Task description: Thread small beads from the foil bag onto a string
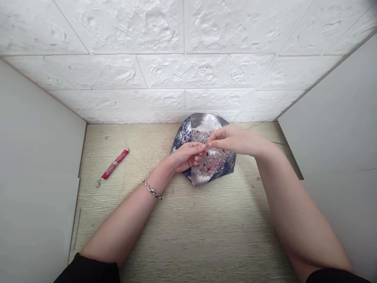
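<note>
Many small beads (209, 167) in pink, red, clear and grey lie in an opened-out bag (182, 135) with a silvery lining and a blue patterned outside. Over the beads, the thumb and forefinger of my left hand (186, 155) are pinched together, the other fingers curled. My right hand (237, 139) comes in from the right, also pinching, its fingertips close against the left ones. Whatever sits between the fingertips is too small to make out. The two hands cover part of the beads.
A slim red wrapped stick-like item (115, 164) with clear twisted ends lies on the wooden tabletop (188, 228) at the left. Behind it a tiny shiny bit (106, 137) rests near the white brick-patterned wall (160, 70). Pale panels (38, 157) flank both sides.
</note>
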`<action>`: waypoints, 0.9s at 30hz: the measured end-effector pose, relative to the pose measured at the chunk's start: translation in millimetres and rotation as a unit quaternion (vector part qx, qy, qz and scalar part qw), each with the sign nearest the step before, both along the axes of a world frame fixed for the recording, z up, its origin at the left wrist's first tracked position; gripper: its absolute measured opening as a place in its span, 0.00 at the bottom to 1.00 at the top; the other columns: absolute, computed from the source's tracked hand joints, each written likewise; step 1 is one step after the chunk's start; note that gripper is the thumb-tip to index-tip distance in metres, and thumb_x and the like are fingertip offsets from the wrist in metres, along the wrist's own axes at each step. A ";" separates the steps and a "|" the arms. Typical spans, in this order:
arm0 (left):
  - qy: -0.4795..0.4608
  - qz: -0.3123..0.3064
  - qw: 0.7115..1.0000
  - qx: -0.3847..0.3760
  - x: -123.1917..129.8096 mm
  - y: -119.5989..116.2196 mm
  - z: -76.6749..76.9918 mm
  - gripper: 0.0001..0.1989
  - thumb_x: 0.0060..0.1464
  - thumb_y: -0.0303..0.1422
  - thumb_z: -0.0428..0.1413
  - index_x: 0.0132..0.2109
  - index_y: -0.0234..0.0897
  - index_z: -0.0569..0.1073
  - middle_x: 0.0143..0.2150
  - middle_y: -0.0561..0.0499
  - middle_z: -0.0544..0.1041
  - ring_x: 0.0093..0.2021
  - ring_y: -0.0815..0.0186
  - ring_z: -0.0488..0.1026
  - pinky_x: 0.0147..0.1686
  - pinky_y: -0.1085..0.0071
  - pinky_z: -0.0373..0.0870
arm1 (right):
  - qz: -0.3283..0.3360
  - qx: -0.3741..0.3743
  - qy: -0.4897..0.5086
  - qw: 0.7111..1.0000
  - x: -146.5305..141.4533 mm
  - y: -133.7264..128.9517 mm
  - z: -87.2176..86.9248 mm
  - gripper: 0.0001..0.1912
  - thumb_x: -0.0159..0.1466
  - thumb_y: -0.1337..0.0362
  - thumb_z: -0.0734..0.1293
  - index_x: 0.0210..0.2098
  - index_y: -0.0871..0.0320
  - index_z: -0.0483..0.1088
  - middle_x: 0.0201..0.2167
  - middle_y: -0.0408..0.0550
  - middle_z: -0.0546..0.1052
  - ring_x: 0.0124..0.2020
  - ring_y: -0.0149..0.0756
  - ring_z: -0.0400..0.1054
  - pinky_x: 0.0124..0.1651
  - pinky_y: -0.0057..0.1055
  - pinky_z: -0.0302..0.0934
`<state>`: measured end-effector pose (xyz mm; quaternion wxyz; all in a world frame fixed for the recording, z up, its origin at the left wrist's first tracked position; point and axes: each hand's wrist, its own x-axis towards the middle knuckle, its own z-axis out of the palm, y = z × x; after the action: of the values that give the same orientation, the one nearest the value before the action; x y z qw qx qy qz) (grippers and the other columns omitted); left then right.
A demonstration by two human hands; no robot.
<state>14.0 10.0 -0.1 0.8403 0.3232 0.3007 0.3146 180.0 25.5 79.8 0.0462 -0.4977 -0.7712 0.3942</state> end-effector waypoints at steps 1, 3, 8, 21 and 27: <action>-0.014 0.002 1.000 -0.002 -0.6 -0.3 0.8 0.08 0.46 0.30 0.56 0.26 0.30 0.65 0.20 0.58 0.59 0.16 0.82 0.56 0.14 0.85 0.53 | 0.000 0.005 -0.005 1.000 1.6 0.2 1.0 0.09 0.55 0.61 0.59 0.27 0.58 0.69 0.21 0.42 0.66 0.22 0.27 0.57 0.23 0.24 0.50; -0.039 0.015 0.999 -0.020 -2.2 -0.3 2.2 0.07 0.47 0.29 0.55 0.25 0.31 0.65 0.19 0.58 0.57 0.16 0.82 0.55 0.14 0.84 0.52 | 0.002 0.015 -0.014 1.000 4.9 0.6 3.4 0.09 0.55 0.61 0.60 0.25 0.58 0.69 0.21 0.42 0.66 0.22 0.27 0.57 0.24 0.25 0.50; -0.091 0.023 0.993 -0.075 -6.3 2.3 4.2 0.07 0.48 0.29 0.50 0.25 0.32 0.63 0.19 0.58 0.54 0.16 0.79 0.54 0.14 0.82 0.52 | -0.018 0.030 -0.017 0.999 12.1 2.6 6.5 0.10 0.55 0.61 0.60 0.26 0.58 0.69 0.23 0.43 0.68 0.23 0.28 0.57 0.25 0.25 0.51; -0.037 0.027 0.999 -0.028 1.3 1.6 -2.4 0.23 0.48 0.50 0.46 0.35 0.33 0.68 0.22 0.56 0.60 0.18 0.77 0.58 0.17 0.80 0.56 | 0.015 0.150 -0.012 0.988 -6.8 -1.1 -4.8 0.11 0.55 0.63 0.59 0.30 0.56 0.73 0.24 0.41 0.72 0.26 0.28 0.61 0.28 0.25 0.51; 0.017 0.034 0.999 0.033 3.4 -0.2 -4.0 0.13 0.43 0.37 0.58 0.24 0.32 0.64 0.18 0.57 0.59 0.18 0.79 0.56 0.17 0.81 0.53 | 0.050 0.191 -0.030 0.980 -13.8 -0.6 -8.9 0.12 0.55 0.66 0.59 0.28 0.58 0.74 0.27 0.43 0.75 0.28 0.29 0.63 0.30 0.26 0.52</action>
<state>17.4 9.8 -4.1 0.8128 0.3455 0.3150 0.3474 166.2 24.9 70.9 0.0974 -0.4517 -0.8573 0.2269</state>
